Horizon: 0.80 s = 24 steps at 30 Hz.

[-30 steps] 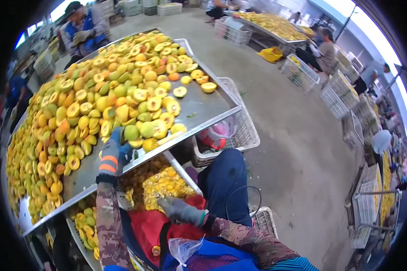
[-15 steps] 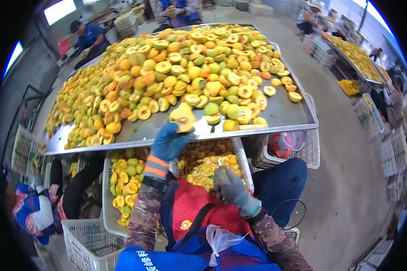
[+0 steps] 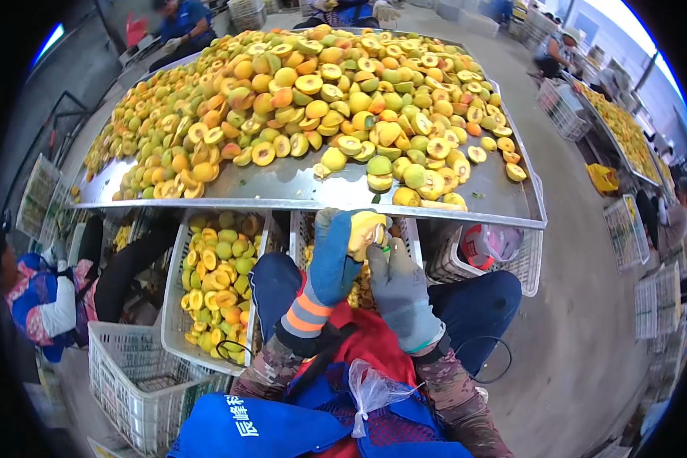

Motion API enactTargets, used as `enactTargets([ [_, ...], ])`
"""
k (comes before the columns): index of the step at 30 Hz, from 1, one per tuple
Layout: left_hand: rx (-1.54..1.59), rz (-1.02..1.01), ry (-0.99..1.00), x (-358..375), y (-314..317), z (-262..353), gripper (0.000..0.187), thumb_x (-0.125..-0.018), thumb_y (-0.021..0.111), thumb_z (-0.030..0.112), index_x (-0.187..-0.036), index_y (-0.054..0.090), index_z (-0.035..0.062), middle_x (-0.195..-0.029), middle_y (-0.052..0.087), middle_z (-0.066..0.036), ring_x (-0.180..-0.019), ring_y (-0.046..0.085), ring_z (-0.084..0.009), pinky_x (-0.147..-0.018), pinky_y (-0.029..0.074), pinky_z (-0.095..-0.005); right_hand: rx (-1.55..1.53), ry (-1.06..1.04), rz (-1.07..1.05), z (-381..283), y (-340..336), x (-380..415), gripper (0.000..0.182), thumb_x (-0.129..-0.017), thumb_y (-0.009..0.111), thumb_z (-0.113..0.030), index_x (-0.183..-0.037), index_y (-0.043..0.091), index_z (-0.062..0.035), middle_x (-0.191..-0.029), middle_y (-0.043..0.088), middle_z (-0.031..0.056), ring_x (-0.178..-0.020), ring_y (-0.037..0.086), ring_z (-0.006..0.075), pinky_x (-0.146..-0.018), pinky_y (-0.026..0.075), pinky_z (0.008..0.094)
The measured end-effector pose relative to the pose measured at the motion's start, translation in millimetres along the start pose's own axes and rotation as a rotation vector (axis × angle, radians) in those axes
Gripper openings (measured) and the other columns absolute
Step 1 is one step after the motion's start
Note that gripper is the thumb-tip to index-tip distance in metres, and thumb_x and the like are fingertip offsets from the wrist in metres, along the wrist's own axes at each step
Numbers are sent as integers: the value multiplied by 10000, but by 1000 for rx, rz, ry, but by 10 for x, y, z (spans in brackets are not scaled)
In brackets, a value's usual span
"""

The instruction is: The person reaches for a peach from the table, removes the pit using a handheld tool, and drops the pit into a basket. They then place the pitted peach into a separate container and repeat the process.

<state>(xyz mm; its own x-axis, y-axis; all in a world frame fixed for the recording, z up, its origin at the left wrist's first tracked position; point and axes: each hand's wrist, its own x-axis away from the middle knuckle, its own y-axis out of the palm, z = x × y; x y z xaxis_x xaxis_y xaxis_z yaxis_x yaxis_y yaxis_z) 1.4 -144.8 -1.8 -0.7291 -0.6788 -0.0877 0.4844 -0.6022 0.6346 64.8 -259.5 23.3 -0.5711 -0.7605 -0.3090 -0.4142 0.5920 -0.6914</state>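
My left hand (image 3: 330, 259), in a blue glove with an orange-striped cuff, is closed around a yellow peach half (image 3: 365, 231) just past the near edge of the metal table. My right hand (image 3: 404, 298), in a grey glove, meets it there, fingers closed on a small pitting tool (image 3: 387, 249). Only a bit of green and metal shows of that tool; its tip is hidden against the fruit. Beneath both hands stands a crate (image 3: 412, 240) with yellow fruit pieces, mostly covered by my gloves and arms.
Halved peaches (image 3: 282, 84) are heaped on the metal table (image 3: 267, 187). A crate of pitted halves (image 3: 217, 290) stands left of my knee, with another crate (image 3: 141, 393) in front of it. At right, a crate (image 3: 530, 263) holds a red-and-white bag (image 3: 481, 244). Co-workers sit around.
My left hand has brought the peach half from above the table edge down and right, towards me. My right hand has risen to meet it with the tool. The view has shifted slightly.
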Motion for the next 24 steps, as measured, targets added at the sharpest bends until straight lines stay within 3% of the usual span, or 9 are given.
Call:
enactTargets([
  [2,-717,-104,174,19,-185,-127,379,-986,379,338,-1186,460,26,-1089,591,-190,-1025,599,-308,-893,493,-368,14,53,-60,-26,-13,28,181,-872,550,-97,-1025,579,-5,-952,545,197,-692,571,333,-515,439,394],
  [4,-565,-65,125,33,-186,-184,387,-986,353,340,-1184,448,21,-1089,581,-180,-1010,606,-318,-891,497,-378,296,-194,-9,26,59,102,229,-858,566,-101,-1069,573,-11,-944,570,212,-692,594,324,-505,455,399],
  [6,72,40,-13,108,127,45,348,-978,375,296,-1168,443,13,-1078,571,-166,-1000,613,-315,-874,507,-395,292,-192,-12,47,88,113,243,-850,572,-96,-1080,573,-15,-961,578,222,-699,605,319,-510,468,396],
  [10,-360,9,285,225,259,14,277,-980,337,217,-1150,449,29,-1074,557,-134,-959,619,-291,-844,517,-381,120,-156,4,-18,81,142,269,-826,584,-81,-1089,575,-22,-1009,589,245,-713,620,304,-531,496,393],
  [14,34,105,125,313,229,-47,291,-961,372,224,-1144,458,15,-1077,564,-150,-964,610,-276,-846,505,-368,484,-435,66,101,137,246,266,-837,569,-105,-1087,575,-13,-1004,590,250,-726,617,317,-580,515,368],
  [18,-271,57,25,331,179,63,302,-963,386,248,-1130,485,17,-1065,587,-167,-956,606,-265,-871,488,-378,256,-381,-149,126,101,316,318,-816,554,-91,-1125,550,-14,-1040,578,255,-772,614,319,-632,520,363],
  [20,-506,108,257,320,214,-27,315,-962,402,270,-1108,511,13,-1052,604,-179,-929,610,-258,-858,493,-371,670,-577,125,157,157,373,368,-797,536,-96,-1156,522,-17,-1061,565,248,-817,605,313,-662,514,354],
  [21,-297,194,226,349,271,-72,332,-966,402,288,-1089,524,6,-1033,605,-175,-911,613,-256,-843,500,-363,589,-469,-132,186,115,356,408,-788,520,-113,-1182,496,-13,-1111,538,252,-870,590,312,-683,508,332],
  [24,-105,219,122,408,267,-21,230,-961,438,190,-1053,546,9,-1026,580,-109,-901,611,-212,-772,523,-342,533,-633,42,234,192,312,261,-847,514,-150,-1078,543,-33,-960,601,219,-779,614,295,-619,503,340],
])
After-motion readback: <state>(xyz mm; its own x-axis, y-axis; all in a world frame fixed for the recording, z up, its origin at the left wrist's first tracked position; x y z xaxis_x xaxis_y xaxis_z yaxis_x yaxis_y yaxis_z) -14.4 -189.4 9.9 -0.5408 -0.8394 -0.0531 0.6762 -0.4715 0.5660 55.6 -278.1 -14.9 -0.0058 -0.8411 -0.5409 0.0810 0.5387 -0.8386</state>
